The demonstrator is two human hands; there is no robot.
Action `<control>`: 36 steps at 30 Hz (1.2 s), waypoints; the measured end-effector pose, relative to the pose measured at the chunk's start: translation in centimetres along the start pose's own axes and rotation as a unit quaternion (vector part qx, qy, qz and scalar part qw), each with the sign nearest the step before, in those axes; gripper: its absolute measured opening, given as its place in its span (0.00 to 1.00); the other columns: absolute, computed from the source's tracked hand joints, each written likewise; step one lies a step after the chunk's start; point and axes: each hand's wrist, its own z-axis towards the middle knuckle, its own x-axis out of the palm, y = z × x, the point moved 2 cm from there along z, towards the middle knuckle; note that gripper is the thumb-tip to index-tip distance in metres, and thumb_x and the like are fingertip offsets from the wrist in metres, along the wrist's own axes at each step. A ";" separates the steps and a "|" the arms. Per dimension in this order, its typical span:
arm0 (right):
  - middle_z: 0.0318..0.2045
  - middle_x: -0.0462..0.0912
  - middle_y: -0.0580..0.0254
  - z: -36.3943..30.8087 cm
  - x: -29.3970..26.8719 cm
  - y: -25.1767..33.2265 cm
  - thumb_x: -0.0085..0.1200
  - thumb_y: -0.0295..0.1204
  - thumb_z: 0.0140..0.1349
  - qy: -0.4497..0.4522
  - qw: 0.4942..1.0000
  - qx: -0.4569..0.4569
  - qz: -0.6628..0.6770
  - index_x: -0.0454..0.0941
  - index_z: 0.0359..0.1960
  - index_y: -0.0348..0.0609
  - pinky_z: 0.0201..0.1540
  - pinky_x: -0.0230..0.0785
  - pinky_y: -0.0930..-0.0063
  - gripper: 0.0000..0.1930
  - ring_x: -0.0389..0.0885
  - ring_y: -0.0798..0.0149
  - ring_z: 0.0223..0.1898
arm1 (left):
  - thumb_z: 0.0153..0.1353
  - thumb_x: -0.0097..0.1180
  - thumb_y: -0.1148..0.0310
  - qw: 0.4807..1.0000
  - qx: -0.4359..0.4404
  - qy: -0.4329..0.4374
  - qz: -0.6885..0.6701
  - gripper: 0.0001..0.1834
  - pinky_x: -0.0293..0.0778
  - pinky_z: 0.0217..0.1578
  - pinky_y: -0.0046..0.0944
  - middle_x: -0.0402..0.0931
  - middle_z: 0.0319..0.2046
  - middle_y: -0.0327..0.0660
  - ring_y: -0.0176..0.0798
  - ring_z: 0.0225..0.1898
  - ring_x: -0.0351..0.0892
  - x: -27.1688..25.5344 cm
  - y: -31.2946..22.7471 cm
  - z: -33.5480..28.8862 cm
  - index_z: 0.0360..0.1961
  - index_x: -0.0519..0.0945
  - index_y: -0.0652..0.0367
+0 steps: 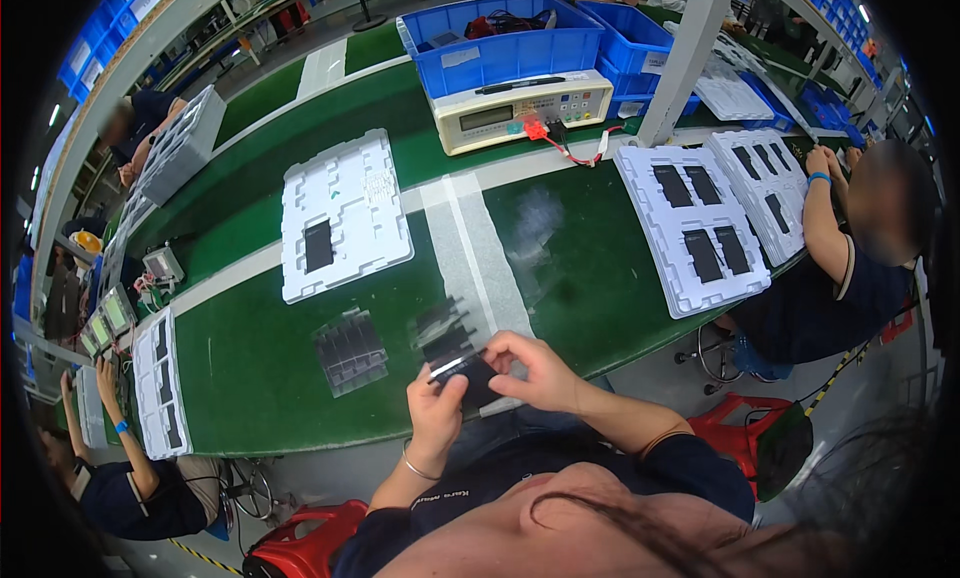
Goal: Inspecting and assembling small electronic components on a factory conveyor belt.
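Observation:
Close to the table's near edge, both my hands are closed around a flat black battery, which is tilted up with a shiny strip along its left upper edge. My left hand grips its left side, thumb on top. With thumb and fingers pinched, my right hand holds its right upper part. Just beyond them lies a dark, glossy strip sheet, partly hidden by the battery. To the left, a clear sheet with dark strips rests on the green mat.
A white moulded tray with one black battery stands ahead left. More trays with black batteries lie right, near a co-worker. A cream tester with red clip leads sits below a blue bin. A grey post rises behind.

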 end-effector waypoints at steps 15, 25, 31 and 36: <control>0.15 0.71 0.66 0.6 -4.3 4.8 0.53 0.25 0.54 0.064 0.997 0.026 -0.032 0.72 0.18 0.35 0.20 0.57 0.79 0.09 0.66 0.75 0.18 | 0.45 0.61 0.76 0.923 0.155 0.169 0.309 0.11 0.69 0.33 0.37 0.75 0.34 0.48 0.44 0.32 0.74 2.0 -1.8 0.3 0.33 0.79 0.68; 0.17 0.71 0.66 1.0 -7.7 0.4 0.60 0.31 0.45 -0.160 0.851 0.004 -0.501 0.66 0.15 0.44 0.27 0.64 0.70 0.13 0.73 0.62 0.25 | 0.46 0.59 0.78 0.927 0.125 0.216 0.281 0.13 0.66 0.24 0.30 0.71 0.25 0.41 0.34 0.24 0.70 2.4 -2.1 0.5 0.37 0.80 0.64; 0.16 0.69 0.65 0.6 -6.5 0.6 0.60 0.29 0.44 -0.168 0.852 -0.061 -0.491 0.68 0.16 0.43 0.24 0.61 0.71 0.11 0.69 0.62 0.21 | 0.46 0.58 0.78 0.918 0.146 0.223 0.294 0.11 0.67 0.25 0.29 0.72 0.25 0.40 0.34 0.24 0.71 2.6 -2.5 0.5 0.35 0.81 0.64; 0.17 0.70 0.64 0.6 -6.3 0.9 0.58 0.26 0.46 -0.157 0.910 -0.056 -0.380 0.70 0.19 0.41 0.23 0.63 0.71 0.08 0.70 0.62 0.21 | 0.44 0.60 0.77 0.937 0.114 0.219 0.249 0.09 0.65 0.26 0.29 0.72 0.25 0.40 0.33 0.26 0.70 1.9 -1.8 0.5 0.31 0.81 0.66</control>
